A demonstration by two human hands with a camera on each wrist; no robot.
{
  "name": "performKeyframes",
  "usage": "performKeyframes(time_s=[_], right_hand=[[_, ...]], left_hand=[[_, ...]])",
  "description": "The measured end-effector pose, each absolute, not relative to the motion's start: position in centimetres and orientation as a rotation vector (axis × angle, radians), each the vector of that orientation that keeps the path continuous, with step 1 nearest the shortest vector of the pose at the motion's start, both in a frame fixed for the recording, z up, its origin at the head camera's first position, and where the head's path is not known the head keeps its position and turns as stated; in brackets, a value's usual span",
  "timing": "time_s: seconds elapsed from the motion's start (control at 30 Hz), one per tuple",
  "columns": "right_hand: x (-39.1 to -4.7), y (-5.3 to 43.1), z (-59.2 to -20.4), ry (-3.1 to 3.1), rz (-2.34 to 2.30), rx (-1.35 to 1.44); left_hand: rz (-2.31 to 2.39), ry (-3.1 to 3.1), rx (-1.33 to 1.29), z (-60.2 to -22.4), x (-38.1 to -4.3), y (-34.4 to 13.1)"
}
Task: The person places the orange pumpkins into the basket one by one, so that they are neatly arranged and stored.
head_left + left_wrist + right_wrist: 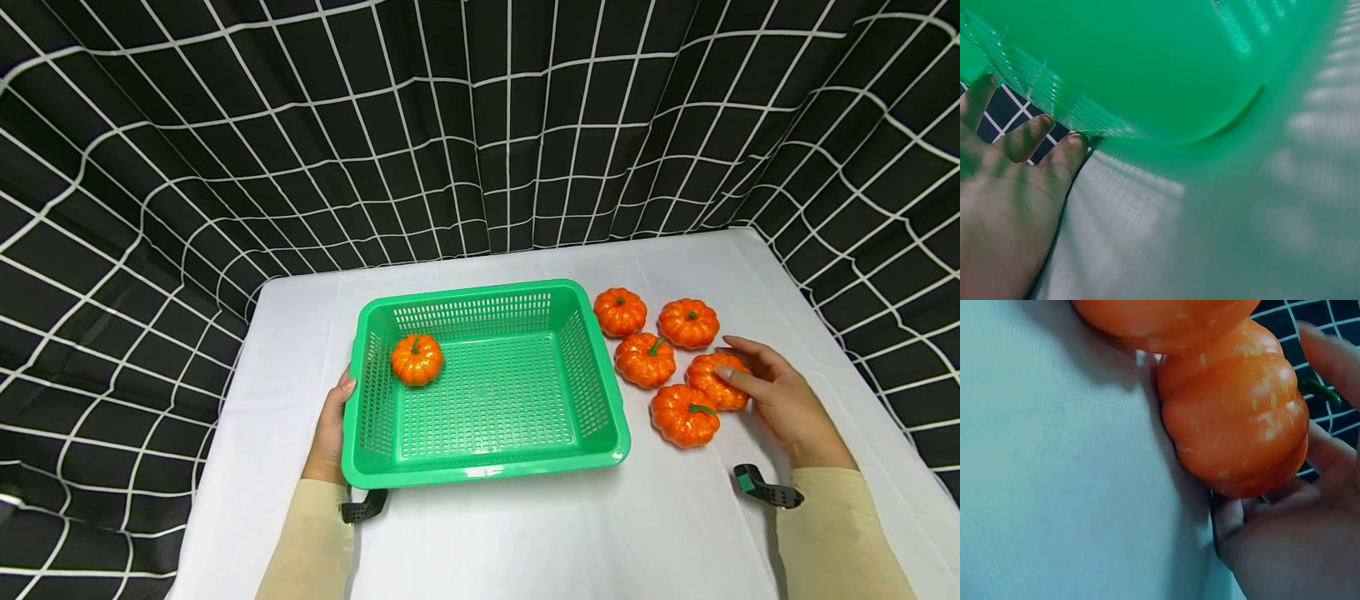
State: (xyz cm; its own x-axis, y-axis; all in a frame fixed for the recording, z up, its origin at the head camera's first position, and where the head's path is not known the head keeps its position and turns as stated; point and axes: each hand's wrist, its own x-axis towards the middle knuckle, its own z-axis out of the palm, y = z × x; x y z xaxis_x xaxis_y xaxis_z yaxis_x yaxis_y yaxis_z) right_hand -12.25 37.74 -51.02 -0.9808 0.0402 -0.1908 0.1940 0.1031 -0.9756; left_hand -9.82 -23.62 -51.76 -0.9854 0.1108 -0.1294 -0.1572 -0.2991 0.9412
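Observation:
A green plastic basket (487, 479) with slotted walls stands on the white cloth, one orange pumpkin (417, 360) inside near its left wall. My left hand (330, 429) holds the basket's left side, thumb at the rim; the left wrist view shows several fingertips (1075, 140) against the slotted outer wall. On the right, my right hand (787, 404) reaches around another pumpkin (716, 383). In the right wrist view its fingers (1229, 515) lie close along that pumpkin's side, while the thumb (1332, 359) stands off near the green stem (1319, 390).
Several more pumpkins cluster right of the basket: one in front (684, 417), one beside the basket wall (645, 360), and others behind (620, 312). A black curtain with a white grid (487, 125) surrounds the table (555, 533) at the back and sides.

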Motion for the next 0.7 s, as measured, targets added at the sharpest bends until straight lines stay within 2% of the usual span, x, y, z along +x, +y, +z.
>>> performKeyframes(time_s=[0.13, 0.43, 0.7], right_hand=[[-12.02, 37.75, -51.24, 2.382, -1.833, 0.191], [-11.74, 37.72, -51.32, 2.516, -1.744, 0.24], [-11.42, 37.68, -50.62, 2.512, -1.843, 0.353]], left_hand=[[2.408, 1.746, -0.066, -51.82, -9.77, -23.67], [2.406, 1.74, -0.058, -51.79, -9.76, -23.72], [2.393, 1.754, -0.094, -51.75, -9.82, -23.62]])
